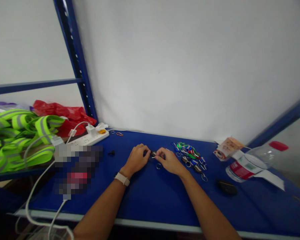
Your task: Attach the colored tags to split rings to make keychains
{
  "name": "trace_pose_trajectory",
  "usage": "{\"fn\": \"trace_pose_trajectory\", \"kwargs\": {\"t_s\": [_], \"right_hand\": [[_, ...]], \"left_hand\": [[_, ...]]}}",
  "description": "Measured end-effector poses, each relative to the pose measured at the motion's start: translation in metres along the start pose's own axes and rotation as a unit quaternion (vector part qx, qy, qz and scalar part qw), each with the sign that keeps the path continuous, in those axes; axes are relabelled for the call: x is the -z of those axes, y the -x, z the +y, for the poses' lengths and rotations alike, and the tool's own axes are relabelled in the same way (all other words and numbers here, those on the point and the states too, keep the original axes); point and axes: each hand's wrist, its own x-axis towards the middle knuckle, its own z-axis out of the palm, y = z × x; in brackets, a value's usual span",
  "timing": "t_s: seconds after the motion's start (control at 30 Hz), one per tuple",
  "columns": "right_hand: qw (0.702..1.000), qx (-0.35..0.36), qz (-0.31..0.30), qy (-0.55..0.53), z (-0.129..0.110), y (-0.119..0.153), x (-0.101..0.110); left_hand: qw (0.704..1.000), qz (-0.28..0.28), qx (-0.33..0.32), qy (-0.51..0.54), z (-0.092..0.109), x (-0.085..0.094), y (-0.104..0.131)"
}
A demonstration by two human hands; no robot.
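Note:
My left hand point(138, 158) and my right hand point(169, 161) meet over the middle of the blue table, fingers bent. Between their fingertips is a small dark keychain point(153, 154), partly hidden by the fingers. My right thumb and fingers pinch it from the right. The left fingertips close on its other side. A metal split ring point(159, 166) lies just below the right fingertips; whether it is joined to the keychain I cannot tell. Right of my right hand spreads a pile of carabiner keychains point(191, 154) in green, blue, red and dark colours with metal rings.
A dark small part point(111, 153) lies left of my hands. Behind it are an orange carabiner point(119, 134) and a white power strip point(82, 141). Reflective green straps point(20, 133) fill the left shelf. A dark oval object point(226, 187), large bottle point(252, 163) and small box point(227, 148) stand right.

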Motion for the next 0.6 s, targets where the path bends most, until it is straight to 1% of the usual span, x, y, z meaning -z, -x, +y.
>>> {"fn": "trace_pose_trajectory", "kwargs": {"t_s": [0.07, 0.17, 0.27, 0.33, 0.4, 0.47, 0.53, 0.6], "right_hand": [[0.999, 0.004, 0.025, -0.025, 0.000, -0.002, 0.001], [0.996, 0.021, 0.057, -0.069, 0.003, -0.004, 0.001], [0.992, 0.030, 0.071, -0.095, 0.004, -0.006, -0.001], [0.994, 0.038, 0.069, -0.081, 0.002, -0.004, -0.001], [0.996, 0.058, 0.058, -0.020, -0.002, -0.001, 0.000], [0.992, 0.089, 0.038, 0.078, -0.006, 0.001, 0.000], [0.978, 0.120, 0.021, 0.170, -0.009, 0.003, -0.001], [0.961, 0.141, 0.009, 0.237, -0.010, 0.003, -0.003]], "left_hand": [[1.000, 0.005, 0.005, 0.025, 0.003, 0.003, -0.001], [0.997, -0.019, -0.013, 0.068, 0.007, 0.006, -0.002], [0.995, -0.035, -0.034, 0.083, 0.009, 0.006, -0.002], [0.995, -0.035, -0.041, 0.080, 0.008, 0.006, -0.001], [0.995, -0.038, -0.045, 0.078, 0.008, 0.005, -0.001], [0.995, -0.047, -0.050, 0.078, 0.007, 0.005, -0.001], [0.994, -0.052, -0.053, 0.077, 0.007, 0.005, -0.001], [0.994, -0.050, -0.051, 0.077, 0.007, 0.005, -0.002]]}}
